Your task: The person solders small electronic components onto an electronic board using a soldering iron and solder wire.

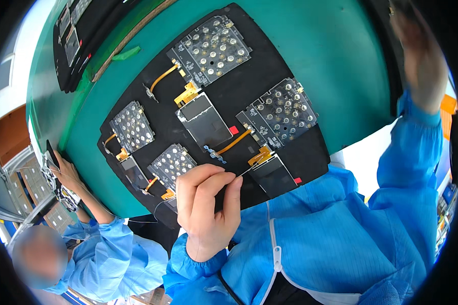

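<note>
- A green table [336, 61], with a co-worker [122, 264] beside its left end.
- A black mat [239, 94] on it.
- The left hand [208, 201], nearer, pinching something thin; the right hand [422, 66] well apart, its grip unclear.
- A screen [274, 177], just right of the left fingertips, long axis slanting down rightward.
</note>
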A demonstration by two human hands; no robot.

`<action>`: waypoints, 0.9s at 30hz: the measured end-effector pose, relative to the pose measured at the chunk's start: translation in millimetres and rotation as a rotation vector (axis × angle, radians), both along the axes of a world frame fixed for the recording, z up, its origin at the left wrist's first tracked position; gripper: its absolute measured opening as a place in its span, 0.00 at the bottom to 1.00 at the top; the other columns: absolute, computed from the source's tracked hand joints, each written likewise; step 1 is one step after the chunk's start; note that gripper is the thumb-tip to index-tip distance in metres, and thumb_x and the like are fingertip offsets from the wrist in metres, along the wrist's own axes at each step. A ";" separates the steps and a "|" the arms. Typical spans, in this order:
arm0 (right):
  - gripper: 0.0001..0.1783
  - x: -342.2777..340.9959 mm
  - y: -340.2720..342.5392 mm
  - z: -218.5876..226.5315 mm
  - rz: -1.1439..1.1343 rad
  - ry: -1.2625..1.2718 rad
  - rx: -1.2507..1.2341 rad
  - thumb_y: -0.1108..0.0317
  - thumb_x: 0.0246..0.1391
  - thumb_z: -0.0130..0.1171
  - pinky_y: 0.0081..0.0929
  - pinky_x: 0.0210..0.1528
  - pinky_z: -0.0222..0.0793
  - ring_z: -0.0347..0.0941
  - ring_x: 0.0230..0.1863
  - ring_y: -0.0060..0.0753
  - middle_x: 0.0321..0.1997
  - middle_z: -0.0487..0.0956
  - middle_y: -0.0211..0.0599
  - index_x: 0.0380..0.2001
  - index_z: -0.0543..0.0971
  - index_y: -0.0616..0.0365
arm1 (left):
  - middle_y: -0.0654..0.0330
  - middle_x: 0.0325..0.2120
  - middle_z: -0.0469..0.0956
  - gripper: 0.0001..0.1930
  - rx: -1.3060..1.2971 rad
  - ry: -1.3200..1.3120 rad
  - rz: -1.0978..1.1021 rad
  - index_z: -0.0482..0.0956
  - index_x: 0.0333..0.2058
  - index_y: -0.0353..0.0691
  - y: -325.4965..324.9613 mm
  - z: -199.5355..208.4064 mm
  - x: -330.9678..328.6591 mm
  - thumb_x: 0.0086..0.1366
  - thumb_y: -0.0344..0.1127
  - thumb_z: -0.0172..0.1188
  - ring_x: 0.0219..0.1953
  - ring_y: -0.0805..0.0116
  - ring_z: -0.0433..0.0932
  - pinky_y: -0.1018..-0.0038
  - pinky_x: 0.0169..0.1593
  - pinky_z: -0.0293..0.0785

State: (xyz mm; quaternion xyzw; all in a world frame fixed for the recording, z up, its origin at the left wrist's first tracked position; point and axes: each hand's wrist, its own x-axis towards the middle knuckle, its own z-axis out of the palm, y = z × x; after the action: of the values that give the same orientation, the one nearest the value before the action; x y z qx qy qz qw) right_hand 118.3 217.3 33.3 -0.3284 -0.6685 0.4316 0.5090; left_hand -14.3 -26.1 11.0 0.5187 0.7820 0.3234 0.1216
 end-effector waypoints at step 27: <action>0.12 31.2 -67.8 -42.2 0.638 -0.107 -0.545 0.65 0.50 0.54 0.14 0.19 0.47 0.54 0.17 0.13 0.19 0.65 0.27 0.22 0.64 0.58 | 0.58 0.28 0.72 0.11 0.096 -0.008 -0.071 0.76 0.26 0.34 2.6 -14.7 2.7 0.40 0.19 0.65 0.27 0.64 0.71 0.73 0.29 0.67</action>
State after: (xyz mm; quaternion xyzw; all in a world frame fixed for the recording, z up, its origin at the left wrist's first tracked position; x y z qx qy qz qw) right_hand 149.5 149.6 -8.9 -0.2492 -0.6235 0.7110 0.2090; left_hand -11.6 -23.5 -3.7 0.5499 0.7463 0.3582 0.1112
